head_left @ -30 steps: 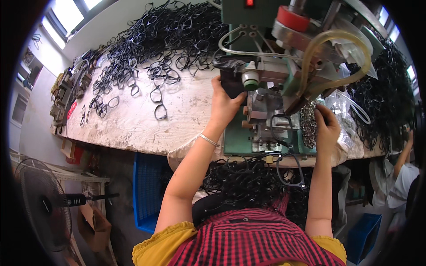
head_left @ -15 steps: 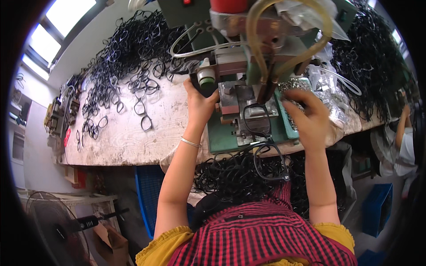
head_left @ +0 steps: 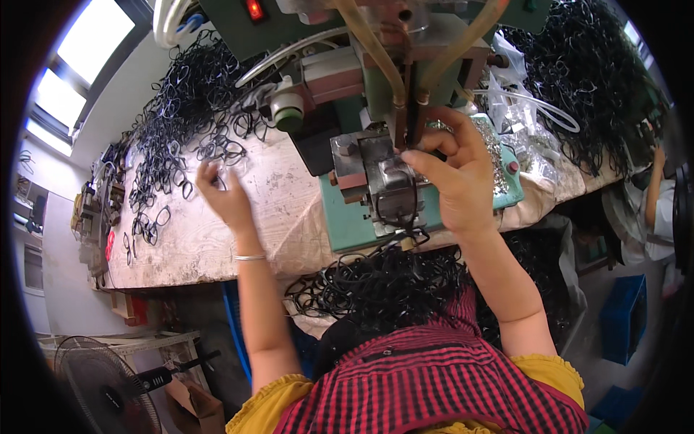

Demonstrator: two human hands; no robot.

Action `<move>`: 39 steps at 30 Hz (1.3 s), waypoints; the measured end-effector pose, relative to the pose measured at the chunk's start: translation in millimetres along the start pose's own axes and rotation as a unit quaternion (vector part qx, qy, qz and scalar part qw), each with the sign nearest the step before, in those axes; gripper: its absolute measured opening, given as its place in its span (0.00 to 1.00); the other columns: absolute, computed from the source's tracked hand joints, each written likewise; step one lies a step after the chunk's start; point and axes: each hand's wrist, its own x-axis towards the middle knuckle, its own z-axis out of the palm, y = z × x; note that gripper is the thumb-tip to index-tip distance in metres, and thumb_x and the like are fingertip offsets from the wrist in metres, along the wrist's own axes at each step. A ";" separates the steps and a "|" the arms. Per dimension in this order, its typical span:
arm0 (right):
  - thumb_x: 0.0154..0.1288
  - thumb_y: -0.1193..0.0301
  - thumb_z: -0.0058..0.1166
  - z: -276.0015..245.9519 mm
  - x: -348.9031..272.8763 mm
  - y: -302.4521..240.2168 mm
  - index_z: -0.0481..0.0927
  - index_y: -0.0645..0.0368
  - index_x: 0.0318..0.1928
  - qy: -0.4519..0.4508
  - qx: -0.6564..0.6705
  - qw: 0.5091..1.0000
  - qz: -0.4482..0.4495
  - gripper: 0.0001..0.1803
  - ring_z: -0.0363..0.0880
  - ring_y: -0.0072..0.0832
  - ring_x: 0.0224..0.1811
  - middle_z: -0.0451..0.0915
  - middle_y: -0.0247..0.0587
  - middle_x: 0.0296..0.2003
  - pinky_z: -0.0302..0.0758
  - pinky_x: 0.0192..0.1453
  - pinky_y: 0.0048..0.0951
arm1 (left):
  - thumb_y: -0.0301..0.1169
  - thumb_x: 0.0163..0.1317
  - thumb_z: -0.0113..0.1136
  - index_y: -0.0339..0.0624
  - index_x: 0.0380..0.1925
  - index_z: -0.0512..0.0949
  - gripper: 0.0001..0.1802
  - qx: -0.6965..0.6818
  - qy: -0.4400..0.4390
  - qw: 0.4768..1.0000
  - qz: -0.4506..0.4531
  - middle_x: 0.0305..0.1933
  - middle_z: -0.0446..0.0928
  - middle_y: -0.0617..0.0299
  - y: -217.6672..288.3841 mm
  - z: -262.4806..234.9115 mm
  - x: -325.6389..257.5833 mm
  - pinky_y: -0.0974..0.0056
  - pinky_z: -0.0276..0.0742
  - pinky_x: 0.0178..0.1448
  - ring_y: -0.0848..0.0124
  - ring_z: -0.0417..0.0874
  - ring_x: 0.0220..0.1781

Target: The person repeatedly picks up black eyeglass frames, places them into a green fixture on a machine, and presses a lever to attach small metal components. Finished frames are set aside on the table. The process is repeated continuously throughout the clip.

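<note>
My left hand (head_left: 225, 197) is slightly blurred above the table, its half-bent fingers apart. It is nearest to some loose dark eyeglass frames (head_left: 233, 152). My right hand (head_left: 463, 170) is at the machine's work point, with thumb and forefinger drawn together just below the narrow press tip (head_left: 400, 126). Whatever is between those fingers is too small or hidden to name. Under them is a metal jig (head_left: 394, 177) on a green base. A dark eyeglass frame (head_left: 416, 194) lies against the jig's right side, partly covered by my right hand.
A green tray of small metal parts (head_left: 499, 152) stands right of the jig, beside clear plastic bags (head_left: 519, 108). Heaps of dark frames lie at back left (head_left: 181, 101), back right (head_left: 589, 87) and on my lap (head_left: 383, 282). A fan (head_left: 108, 390) stands low left; another person's arm (head_left: 656, 181) shows far right.
My left hand has left the machine's side by the green button and moved left over the table. My right hand has come in from the tray side to the jig. The view has shifted.
</note>
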 end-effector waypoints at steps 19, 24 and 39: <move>0.54 0.74 0.69 -124.9 -68.8 5.8 0.84 0.61 0.46 0.083 -0.648 0.753 -0.081 0.17 0.78 0.41 0.46 0.81 0.43 0.39 0.74 0.55 0.39 | 0.30 0.71 0.56 0.42 0.43 0.76 0.05 -0.229 -0.162 0.935 -0.216 0.32 0.76 0.66 83.8 -47.7 -20.5 0.71 0.67 0.33 0.78 0.69 0.30; 0.54 0.71 0.69 -127.1 -28.6 33.6 0.84 0.59 0.34 0.106 -0.656 0.720 -0.200 0.08 0.78 0.43 0.45 0.82 0.42 0.34 0.74 0.52 0.42 | 0.28 0.62 0.63 0.44 0.41 0.86 0.08 -0.204 -0.300 0.878 0.314 0.40 0.82 0.58 195.2 -23.7 -59.8 0.60 0.81 0.46 0.64 0.82 0.35; 0.58 0.72 0.61 -108.2 5.4 37.8 0.82 0.57 0.37 -0.034 -0.645 0.721 -0.251 0.07 0.77 0.46 0.55 0.81 0.43 0.47 0.76 0.51 0.43 | 0.30 0.53 0.73 0.48 0.41 0.88 0.13 -0.221 -0.410 0.800 0.378 0.44 0.84 0.60 211.0 11.8 -63.2 0.52 0.81 0.51 0.64 0.79 0.31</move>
